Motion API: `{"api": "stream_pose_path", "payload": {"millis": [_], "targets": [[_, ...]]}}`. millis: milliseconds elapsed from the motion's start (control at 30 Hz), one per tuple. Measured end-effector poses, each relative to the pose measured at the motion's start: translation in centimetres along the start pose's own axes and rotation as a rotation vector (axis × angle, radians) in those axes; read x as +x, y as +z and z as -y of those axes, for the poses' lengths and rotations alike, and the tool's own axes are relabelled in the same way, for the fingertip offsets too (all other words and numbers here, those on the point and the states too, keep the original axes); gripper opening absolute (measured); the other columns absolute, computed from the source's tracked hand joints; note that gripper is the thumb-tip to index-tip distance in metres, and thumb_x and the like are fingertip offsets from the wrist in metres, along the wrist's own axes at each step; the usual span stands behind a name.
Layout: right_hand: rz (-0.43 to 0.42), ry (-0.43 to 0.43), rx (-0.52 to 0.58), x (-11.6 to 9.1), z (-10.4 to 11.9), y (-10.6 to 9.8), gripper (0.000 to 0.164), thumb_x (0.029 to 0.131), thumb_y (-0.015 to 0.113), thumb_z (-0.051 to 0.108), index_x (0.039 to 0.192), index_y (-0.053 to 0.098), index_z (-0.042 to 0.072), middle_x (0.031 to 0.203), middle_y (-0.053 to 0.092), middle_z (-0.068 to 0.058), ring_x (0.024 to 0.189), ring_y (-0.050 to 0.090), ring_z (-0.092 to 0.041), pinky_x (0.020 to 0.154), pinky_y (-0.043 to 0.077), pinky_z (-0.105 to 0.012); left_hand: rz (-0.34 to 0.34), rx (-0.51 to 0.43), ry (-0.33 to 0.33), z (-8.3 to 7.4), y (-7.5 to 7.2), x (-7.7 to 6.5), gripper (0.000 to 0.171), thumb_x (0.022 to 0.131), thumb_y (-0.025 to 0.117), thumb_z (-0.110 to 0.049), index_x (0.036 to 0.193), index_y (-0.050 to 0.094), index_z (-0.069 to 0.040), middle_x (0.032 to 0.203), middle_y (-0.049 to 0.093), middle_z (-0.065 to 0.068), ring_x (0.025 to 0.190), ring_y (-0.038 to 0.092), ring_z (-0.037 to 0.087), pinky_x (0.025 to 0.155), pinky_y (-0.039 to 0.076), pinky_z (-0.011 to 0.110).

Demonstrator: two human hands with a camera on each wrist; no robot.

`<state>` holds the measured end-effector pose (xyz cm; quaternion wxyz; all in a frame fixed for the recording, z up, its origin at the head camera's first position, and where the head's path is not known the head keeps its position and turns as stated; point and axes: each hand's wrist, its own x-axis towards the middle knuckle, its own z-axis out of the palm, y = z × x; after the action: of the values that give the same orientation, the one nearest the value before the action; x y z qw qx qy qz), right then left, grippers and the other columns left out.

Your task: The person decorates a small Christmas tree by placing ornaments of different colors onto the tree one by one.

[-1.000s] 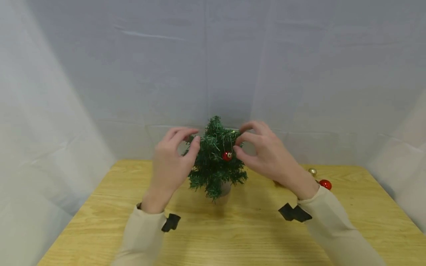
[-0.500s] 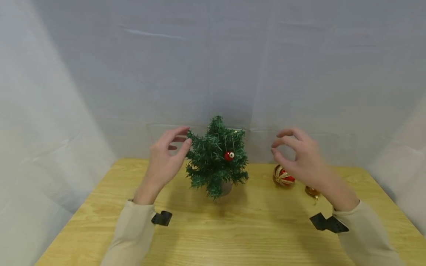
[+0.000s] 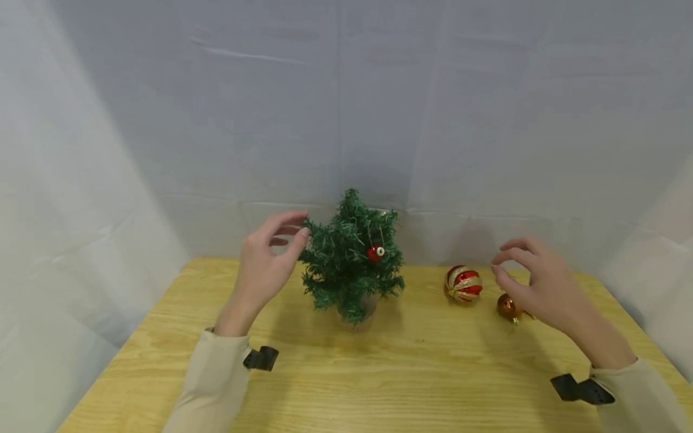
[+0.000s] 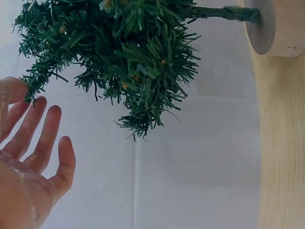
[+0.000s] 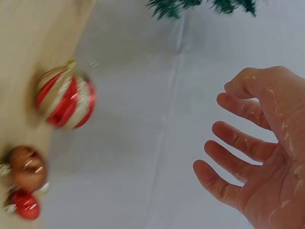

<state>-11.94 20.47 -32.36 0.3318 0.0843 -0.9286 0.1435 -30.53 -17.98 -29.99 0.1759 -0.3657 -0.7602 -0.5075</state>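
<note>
Fingers (image 4: 50, 129) of the left hand (image 3: 265, 264) are loosely bent, thumb and forefinger parted at a branch tip of the artificial Christmas tree (image 3: 341, 258); whether they touch it I cannot tell. The right hand (image 3: 549, 285) holds nothing, thumb and forefinger nearly closed together, the rest spread, hovering near the copper bauble (image 3: 508, 305).

The decorating looks partly done: a hanging red bauble (image 3: 373, 253) is on the tree's right side by a thin loop, while the copper bauble, red-and-gold striped bauble (image 3: 463, 284) and loose red bauble (image 5: 27, 206) lie on the tabletop (image 3: 406, 379), probably left to hang.

The tree stands upright between the hands, bushy and dark green, its bare stem set in a pale round base (image 4: 288, 33)
</note>
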Motion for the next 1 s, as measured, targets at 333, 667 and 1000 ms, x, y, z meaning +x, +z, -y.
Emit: {"api": "stream_pose_path", "payload": {"millis": [333,667,1000], "targets": [[0.089,0.151,-0.068,-5.1,-4.4,-0.2,0.013,0.086,0.076,0.003,0.095,0.073,0.011,0.109,0.065,-0.017,0.089,0.061,-0.032,0.062,0.044,-0.031,-0.02,0.046,0.07,-0.4,-0.1,-1.0,0.031,0.097,0.07,-0.014,0.127,0.068,-0.008,0.12,0.074,0.005,0.103,0.069,0.018,0.09,0.055,0.04],[0.117,0.21,-0.127,-7.9,-7.3,-0.5,0.011,0.087,0.076,0.009,0.097,0.074,0.009,0.105,0.068,-0.02,0.078,0.06,-0.023,0.057,0.042,-0.029,-0.049,0.098,0.202,-1.0,0.0,-1.8,0.029,0.092,0.075,-0.011,0.121,0.071,-0.008,0.113,0.076,0.004,0.096,0.072,0.017,0.084,0.053,0.028],[0.179,0.254,-0.151,-9.6,-8.3,-0.2,0.014,0.09,0.074,0.012,0.102,0.073,0.005,0.107,0.066,-0.025,0.064,0.057,-0.015,0.057,0.043,-0.03,-0.066,0.136,0.314,-1.6,0.4,-2.4,0.03,0.09,0.076,-0.007,0.12,0.072,-0.006,0.108,0.075,0.005,0.094,0.071,0.017,0.084,0.054,0.032]]}}
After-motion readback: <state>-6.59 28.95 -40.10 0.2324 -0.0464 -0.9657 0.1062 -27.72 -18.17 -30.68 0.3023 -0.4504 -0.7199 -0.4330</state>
